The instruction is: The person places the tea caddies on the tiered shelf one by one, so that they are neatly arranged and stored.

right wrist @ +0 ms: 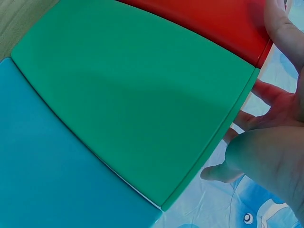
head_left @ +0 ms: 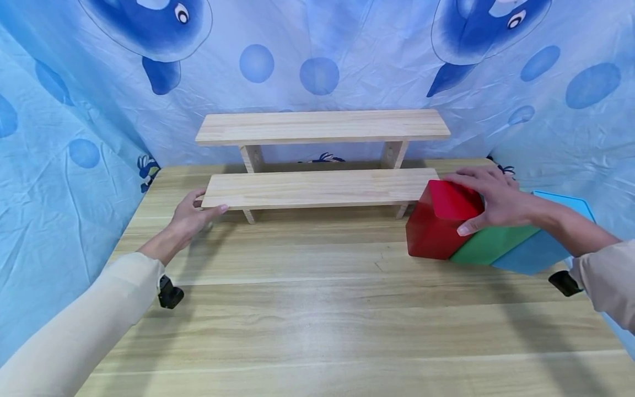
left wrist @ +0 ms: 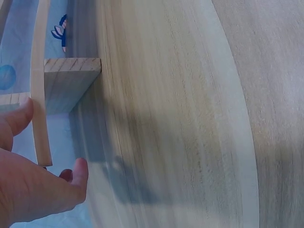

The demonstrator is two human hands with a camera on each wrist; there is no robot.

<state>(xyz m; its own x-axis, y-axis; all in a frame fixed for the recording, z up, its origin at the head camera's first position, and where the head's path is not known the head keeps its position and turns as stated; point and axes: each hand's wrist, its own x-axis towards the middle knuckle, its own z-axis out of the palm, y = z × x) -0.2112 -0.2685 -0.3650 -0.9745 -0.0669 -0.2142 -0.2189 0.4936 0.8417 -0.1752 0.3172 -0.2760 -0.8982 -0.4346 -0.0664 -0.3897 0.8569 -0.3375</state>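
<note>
My left hand (head_left: 190, 218) is at the left end of the lower board of a wooden two-tier shelf (head_left: 317, 189). In the left wrist view, the thumb of this hand (left wrist: 38, 185) touches the board (left wrist: 40, 85), and its fingers bend around past the board's end. My right hand (head_left: 496, 196) grips the top of a red box (head_left: 429, 231), thumb on the near side and fingers across the top. The right wrist view shows the hand (right wrist: 275, 137) beside the red box (right wrist: 213, 19) and the green box (right wrist: 128, 104).
Green (head_left: 488, 242) and blue (head_left: 538, 251) boxes lean beside the red one at the right. The shelf's upper board (head_left: 322, 127) stands behind the lower one. Wood-grained table (head_left: 307, 325) extends in front. Blue patterned cloth (head_left: 288, 33) hangs behind and at both sides.
</note>
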